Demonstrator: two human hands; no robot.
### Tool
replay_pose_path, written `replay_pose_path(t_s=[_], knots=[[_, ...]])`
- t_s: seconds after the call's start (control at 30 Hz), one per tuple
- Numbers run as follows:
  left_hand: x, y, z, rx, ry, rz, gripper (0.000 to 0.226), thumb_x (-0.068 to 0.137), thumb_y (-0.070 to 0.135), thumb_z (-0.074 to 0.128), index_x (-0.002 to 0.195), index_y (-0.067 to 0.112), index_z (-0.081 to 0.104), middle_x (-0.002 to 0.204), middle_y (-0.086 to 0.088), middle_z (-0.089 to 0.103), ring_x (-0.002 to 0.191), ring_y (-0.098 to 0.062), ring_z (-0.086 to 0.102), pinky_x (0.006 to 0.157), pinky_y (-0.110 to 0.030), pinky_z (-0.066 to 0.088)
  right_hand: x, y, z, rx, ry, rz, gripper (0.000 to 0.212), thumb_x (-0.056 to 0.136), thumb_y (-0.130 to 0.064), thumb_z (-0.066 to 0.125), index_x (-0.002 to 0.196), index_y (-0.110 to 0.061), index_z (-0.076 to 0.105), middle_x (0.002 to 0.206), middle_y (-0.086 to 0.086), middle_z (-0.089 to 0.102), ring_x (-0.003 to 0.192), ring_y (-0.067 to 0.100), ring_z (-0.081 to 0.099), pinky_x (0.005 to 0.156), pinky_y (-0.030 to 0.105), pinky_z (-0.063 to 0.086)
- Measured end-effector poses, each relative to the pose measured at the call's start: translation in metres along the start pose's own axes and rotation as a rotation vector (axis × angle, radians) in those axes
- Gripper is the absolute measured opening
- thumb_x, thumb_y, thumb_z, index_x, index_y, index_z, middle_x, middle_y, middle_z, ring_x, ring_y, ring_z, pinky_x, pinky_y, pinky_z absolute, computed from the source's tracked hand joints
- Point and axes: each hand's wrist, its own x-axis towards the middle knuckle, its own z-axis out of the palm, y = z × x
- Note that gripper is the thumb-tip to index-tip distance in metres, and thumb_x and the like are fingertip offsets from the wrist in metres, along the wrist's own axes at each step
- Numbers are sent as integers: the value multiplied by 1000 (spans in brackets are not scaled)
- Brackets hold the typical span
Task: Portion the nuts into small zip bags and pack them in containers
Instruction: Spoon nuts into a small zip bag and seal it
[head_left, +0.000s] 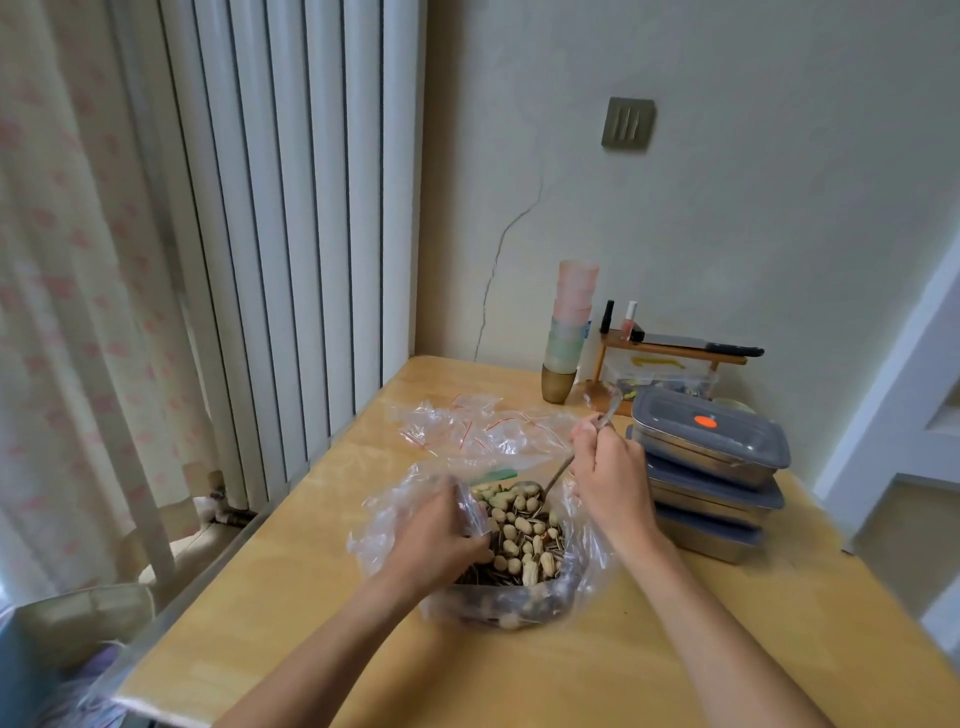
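A large clear plastic bag (582, 577) full of peanuts and sunflower seeds (524, 540) sits open in the middle of the wooden table (363, 623). My left hand (441, 540) grips the bag's left rim and holds it open. My right hand (610, 478) grips the handle of a metal spoon (558, 475) whose bowl dips into the nuts at the far side of the bag. A loose heap of small zip bags (483, 426) with red seal lines lies behind the big bag. Three steel containers with grey lids (711, 441) are stacked at the right.
A stack of pastel cups (569, 332) stands at the back by the wall, next to a small wooden rack (670, 353) with bottles and a dark flat object. A radiator (291, 234) and a curtain (62, 312) line the left side.
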Motion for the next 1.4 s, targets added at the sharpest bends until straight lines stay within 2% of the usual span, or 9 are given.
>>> replay_pose_path(t_s=[0.1,0.23,0.33,0.5,0.63,0.8,1.0,1.17,1.4], knots=[[2,-2,2,93,-5,25,53,80,57,64,115,25,38,93,9,60,94,-21,57,93,-47,47,-5,2,-4,64,25,24,51,105,-35,29,83,-5,64,68,18,64,57,33,65,52,54,56],[1,1,3,199,23,94,60,84,66,63,125,28,43,113,9,58,105,-16,55,84,-34,37,-7,7,-9,80,92,36,52,102,-40,29,85,-9,67,65,7,65,57,26,66,54,54,56],[4,-2,3,154,84,76,45,80,64,71,104,30,54,101,12,58,89,-10,59,82,-33,49,-8,2,-12,112,87,34,46,103,-34,31,85,-11,66,64,4,64,55,22,65,52,52,57],[8,-7,4,109,77,31,58,67,67,80,101,26,56,92,11,61,85,-12,58,72,-33,50,-8,-3,-16,126,166,26,45,104,-31,31,81,-11,65,61,4,64,51,18,63,49,46,56],[12,-6,2,54,60,8,62,62,64,85,96,20,59,87,10,63,85,-13,59,76,-35,53,-2,-7,-24,151,198,102,38,108,-14,37,80,-17,63,62,6,66,45,5,60,42,16,46],[17,-2,-3,-19,31,-5,67,59,59,89,98,11,61,85,3,67,83,-16,60,68,-29,45,5,-8,-30,156,189,126,41,107,-15,37,75,-28,57,58,4,66,41,14,59,45,17,45],[18,6,-2,-4,-63,12,74,58,56,91,105,8,60,86,6,60,79,-11,54,61,-19,39,8,-12,-32,189,140,140,36,109,-19,37,86,-16,64,61,3,68,41,10,58,44,13,43],[19,8,-1,-33,-64,1,75,58,55,93,107,9,60,89,-2,66,86,-21,62,72,-37,50,9,-28,-34,204,52,14,37,110,-22,37,86,-17,64,61,4,65,40,8,56,44,20,47],[18,3,3,-101,-75,-13,83,54,62,91,116,19,57,95,4,66,90,-17,64,69,-32,47,14,-60,-42,65,-125,-341,49,109,-32,31,88,-5,66,66,-4,62,55,2,64,56,24,52]])
